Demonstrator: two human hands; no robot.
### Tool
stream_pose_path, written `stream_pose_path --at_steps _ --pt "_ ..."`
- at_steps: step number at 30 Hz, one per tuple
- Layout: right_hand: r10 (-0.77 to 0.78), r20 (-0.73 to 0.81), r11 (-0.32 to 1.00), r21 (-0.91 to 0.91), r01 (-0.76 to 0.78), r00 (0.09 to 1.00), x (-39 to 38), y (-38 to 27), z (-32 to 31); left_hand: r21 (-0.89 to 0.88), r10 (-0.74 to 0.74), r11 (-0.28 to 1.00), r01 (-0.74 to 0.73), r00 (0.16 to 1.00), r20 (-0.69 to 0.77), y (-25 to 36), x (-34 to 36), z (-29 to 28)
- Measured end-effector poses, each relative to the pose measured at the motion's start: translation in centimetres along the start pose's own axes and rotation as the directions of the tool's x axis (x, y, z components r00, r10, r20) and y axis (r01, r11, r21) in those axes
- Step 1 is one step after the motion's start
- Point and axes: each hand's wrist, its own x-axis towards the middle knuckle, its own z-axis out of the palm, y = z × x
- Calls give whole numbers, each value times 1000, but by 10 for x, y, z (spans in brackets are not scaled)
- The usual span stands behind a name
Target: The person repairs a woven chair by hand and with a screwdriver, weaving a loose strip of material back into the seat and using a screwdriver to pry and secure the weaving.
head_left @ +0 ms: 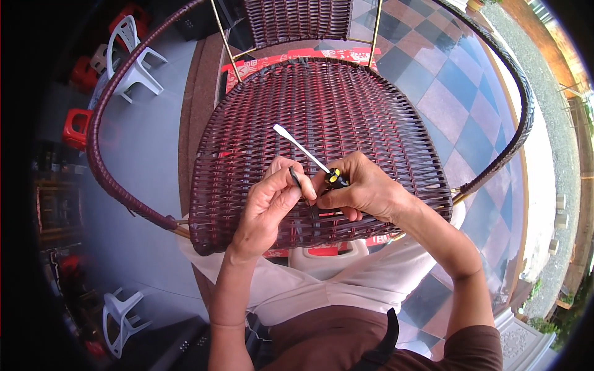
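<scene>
In front of me is a chair with a woven seat (365,117) of dark brown plastic rattan. My right hand (366,188) is closed around a flat-blade screwdriver (303,148) with a black and yellow handle. Its pale shaft points up and to the left, over the seat. My left hand (272,198) pinches a thin dark rattan strip (295,177) close to the seat's near edge. The two hands nearly meet, fingertips side by side. Where the strip's lower end runs is hidden by my fingers.
Curved brown armrests (99,123) rise on both sides, and the woven backrest (297,21) stands at the far side. A red printed surface (374,55) shows beneath the seat. White plastic chairs (136,62) and a red stool (77,128) are at the left.
</scene>
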Motion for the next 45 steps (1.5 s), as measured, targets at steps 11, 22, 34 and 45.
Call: stream_pose_path --at_steps 11,22,34,45 --pt "-58 94 996 -62 64 994 1 0 0 -47 28 999 -27 999 15 -4 1 3" --pt "-216 -37 976 15 216 976 -7 8 2 496 47 868 32 988 -147 17 -15 17" --pt "-216 -85 976 -28 214 973 -5 8 9 654 98 755 41 980 -176 7 -20 27" --pt "-347 -53 934 -115 339 936 -9 9 10 577 13 814 72 990 -141 8 -17 22"
